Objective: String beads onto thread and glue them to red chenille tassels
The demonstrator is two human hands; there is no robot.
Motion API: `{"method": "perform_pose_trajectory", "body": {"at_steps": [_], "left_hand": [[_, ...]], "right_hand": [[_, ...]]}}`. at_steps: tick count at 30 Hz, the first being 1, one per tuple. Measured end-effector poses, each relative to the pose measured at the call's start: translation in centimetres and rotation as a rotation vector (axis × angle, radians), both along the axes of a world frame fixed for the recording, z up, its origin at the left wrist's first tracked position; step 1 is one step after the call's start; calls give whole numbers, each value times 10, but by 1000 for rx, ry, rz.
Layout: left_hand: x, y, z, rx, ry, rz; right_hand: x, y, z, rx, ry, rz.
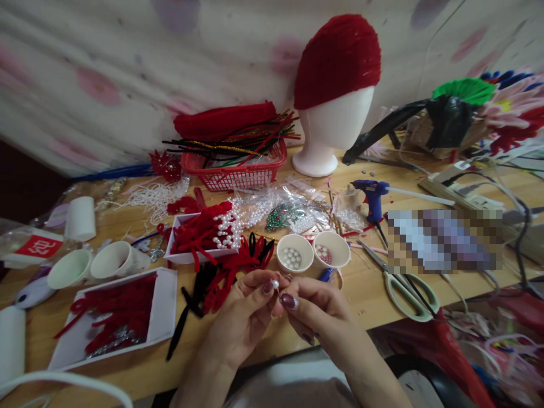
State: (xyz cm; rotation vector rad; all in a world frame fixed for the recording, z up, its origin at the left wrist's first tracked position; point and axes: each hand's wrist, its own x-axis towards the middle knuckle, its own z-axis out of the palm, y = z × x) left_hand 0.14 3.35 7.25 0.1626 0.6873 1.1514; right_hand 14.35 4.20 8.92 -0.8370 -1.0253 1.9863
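My left hand (242, 317) pinches a small white pearl bead (275, 284) between thumb and finger, above the table's front edge. Close against it, my right hand (317, 311) has thumb and fingers pressed together just beside the bead; what they grip is too small to make out. Behind my hands stand two white paper cups, one with large white pearls (291, 259), the other with pink and white beads (324, 254). Red and black fuzzy strips (225, 277) lie beyond my left hand. Past them, a white box (182, 255) holds red fuzzy pieces tipped with pearls (227, 226).
Scissors (408, 289) and a blue glue gun (372, 198) lie to the right. A red basket (242, 175) of pipe cleaners and a foam head (331, 119) in a red cover stand behind. Another white box (164, 317) is front left. Cables run along the right.
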Motion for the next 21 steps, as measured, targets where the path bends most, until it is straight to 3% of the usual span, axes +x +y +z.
{"method": "perform_pose_trajectory", "body": {"at_steps": [21], "left_hand": [[4, -5, 4, 130, 6, -27]], "right_hand": [[6, -6, -3, 29, 77, 31]]}}
